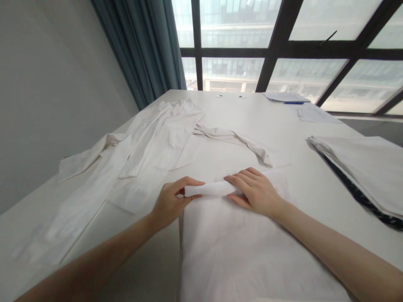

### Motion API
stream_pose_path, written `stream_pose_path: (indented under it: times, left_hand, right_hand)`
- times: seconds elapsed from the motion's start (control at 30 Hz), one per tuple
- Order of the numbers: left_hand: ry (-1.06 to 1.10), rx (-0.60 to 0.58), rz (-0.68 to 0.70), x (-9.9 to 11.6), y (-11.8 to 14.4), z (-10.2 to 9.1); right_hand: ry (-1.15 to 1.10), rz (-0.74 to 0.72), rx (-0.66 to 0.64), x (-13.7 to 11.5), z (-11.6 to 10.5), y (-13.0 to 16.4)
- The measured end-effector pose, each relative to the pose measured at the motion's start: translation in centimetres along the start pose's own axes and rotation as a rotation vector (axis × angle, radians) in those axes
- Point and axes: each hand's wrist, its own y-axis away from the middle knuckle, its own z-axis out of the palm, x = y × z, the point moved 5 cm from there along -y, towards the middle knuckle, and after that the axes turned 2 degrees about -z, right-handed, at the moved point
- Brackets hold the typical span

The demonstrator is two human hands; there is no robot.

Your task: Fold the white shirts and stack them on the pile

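A white cloth (239, 247) lies flat in front of me, its far edge turned over into a narrow folded band. My left hand (174, 197) pinches the left end of that band between thumb and fingers. On the band's right part, my right hand (255, 188) grips the fold, fingers on top and thumb on the near side. The cloth's near end runs out of view at the bottom. Whether it is a garment or a plain sheet, I cannot tell.
White shirt-like garments (157, 130) lie spread at the left, with a crumpled cloth strip (236, 136) beside them. A folded white stack (365, 167) with a dark layer beneath sits at the right. Papers (286, 97) and a blue pen (293, 102) rest at the table's far edge.
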Motion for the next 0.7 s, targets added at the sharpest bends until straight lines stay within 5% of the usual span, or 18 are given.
stream_pose_path:
  times: [0.23, 0.7]
  left_hand:
    - [-0.068, -0.018, 0.187, 1.3, 0.5, 0.0]
    - [-0.072, -0.061, 0.057, 0.5, 0.1, 0.0]
  right_hand:
    - [0.063, -0.073, 0.038, -0.7, 0.0, 0.0]
    - [0.128, -0.139, 0.093, -0.9, -0.1, -0.1]
